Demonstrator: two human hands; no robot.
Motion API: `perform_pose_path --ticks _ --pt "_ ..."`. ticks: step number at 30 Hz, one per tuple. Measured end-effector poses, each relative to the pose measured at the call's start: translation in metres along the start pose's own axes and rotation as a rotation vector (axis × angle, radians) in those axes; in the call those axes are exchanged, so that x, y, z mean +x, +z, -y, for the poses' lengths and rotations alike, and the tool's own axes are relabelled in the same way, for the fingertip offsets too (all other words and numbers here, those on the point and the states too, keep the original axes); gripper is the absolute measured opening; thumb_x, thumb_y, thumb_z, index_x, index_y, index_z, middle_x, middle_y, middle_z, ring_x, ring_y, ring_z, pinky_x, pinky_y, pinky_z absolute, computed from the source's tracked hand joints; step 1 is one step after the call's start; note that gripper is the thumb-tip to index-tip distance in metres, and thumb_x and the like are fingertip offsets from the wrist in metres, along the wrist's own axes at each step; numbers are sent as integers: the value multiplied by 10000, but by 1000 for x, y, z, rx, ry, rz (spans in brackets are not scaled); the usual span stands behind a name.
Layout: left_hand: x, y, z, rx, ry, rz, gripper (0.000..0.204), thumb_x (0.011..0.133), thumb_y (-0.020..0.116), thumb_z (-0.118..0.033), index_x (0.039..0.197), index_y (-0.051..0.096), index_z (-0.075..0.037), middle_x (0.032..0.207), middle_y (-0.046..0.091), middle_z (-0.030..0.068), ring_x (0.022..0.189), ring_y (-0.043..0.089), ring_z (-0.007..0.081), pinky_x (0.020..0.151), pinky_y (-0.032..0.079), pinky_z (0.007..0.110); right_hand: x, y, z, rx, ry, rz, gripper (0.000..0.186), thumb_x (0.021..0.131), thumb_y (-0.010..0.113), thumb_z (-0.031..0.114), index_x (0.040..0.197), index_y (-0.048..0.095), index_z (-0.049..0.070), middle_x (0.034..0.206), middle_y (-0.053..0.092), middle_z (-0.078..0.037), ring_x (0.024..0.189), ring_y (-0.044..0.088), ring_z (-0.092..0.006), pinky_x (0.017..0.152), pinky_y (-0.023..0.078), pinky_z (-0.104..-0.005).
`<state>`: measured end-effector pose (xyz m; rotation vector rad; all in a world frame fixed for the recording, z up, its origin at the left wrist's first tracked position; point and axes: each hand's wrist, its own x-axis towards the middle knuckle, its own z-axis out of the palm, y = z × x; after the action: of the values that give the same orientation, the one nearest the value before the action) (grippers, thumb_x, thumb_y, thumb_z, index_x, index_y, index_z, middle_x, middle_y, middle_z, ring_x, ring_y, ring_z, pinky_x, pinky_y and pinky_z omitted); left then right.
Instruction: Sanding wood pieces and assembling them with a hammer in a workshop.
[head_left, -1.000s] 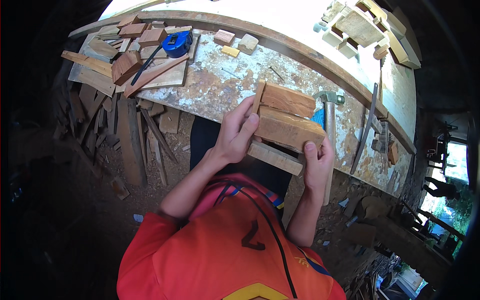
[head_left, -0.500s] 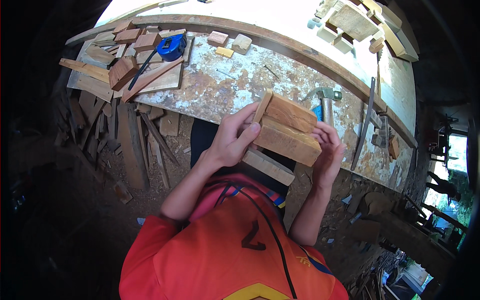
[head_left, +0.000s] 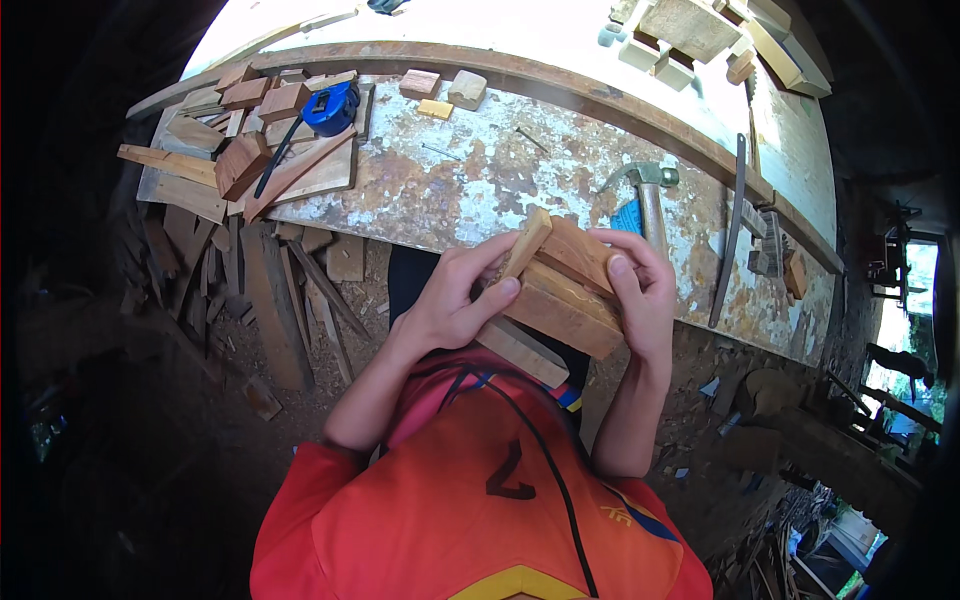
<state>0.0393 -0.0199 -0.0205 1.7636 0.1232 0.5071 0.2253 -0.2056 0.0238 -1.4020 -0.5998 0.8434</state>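
Note:
Between my hands, above my lap, is a wooden piece built of several blocks, its thick middle block [head_left: 562, 312] facing me. A thin pale slat [head_left: 528, 242] stands across its left end, and a reddish-brown block [head_left: 582, 252] lies along the far side. Another pale block [head_left: 525, 354] shows lower down, close to my shirt; whether it is joined to the rest, I cannot tell. My left hand [head_left: 450, 298] grips the slat end, thumb on the near side. My right hand [head_left: 650, 295] is closed on the right end, thumb against the reddish-brown block.
On the worn workbench [head_left: 400, 205] beyond lie a claw hammer [head_left: 652, 205], two loose nails [head_left: 532, 139], small wood blocks [head_left: 467, 90] and a long dark metal strip [head_left: 730, 230]. A blue tape measure [head_left: 330, 108] rests on offcuts at left. Scrap boards [head_left: 270, 300] lean below the bench.
My right thumb has come onto the reddish-brown block, and the right fingers have closed round its end. The wooden piece has tilted and moved slightly nearer to me.

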Motion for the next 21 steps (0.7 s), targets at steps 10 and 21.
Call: perform_pose_path --ticks 10,21 --pt "-4 -2 -1 -149 -58 52 613 1095 583 -319 1543 514 93 925 769 150 776 757 171 719 589 318 -11 -13 6 -295 48 93 418 854 926 184 1188 745 12 1026 783 -69 1030 685 -103 842 546 -320" --pt "-14 -2 -1 4 -101 91 656 1083 608 -263 1625 445 69 848 743 165 695 730 177 696 579 318 5 -6 7 -313 37 164 417 1082 666 365 882 673 -1 725 562 17 726 487 -65 651 404 -296"
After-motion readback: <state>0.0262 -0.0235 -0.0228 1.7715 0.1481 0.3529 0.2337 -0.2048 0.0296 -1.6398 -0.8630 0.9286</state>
